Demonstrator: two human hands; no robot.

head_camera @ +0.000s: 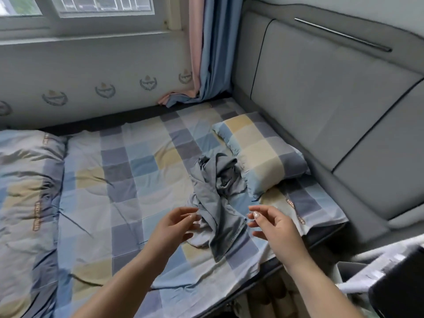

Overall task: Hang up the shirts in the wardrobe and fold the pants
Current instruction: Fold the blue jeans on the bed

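A crumpled grey garment (214, 193) lies in a heap on the bed (128, 180), between and just beyond the two hands; whether it is a shirt or pants cannot be told. The left hand (176, 222) and right hand (273, 223) hover at its near end, fingers loosely spread, holding nothing. Nothing looks folded or hung yet, so the job seems barely begun. A checked pillow (263, 154) lies beyond the right hand, touching the heap.
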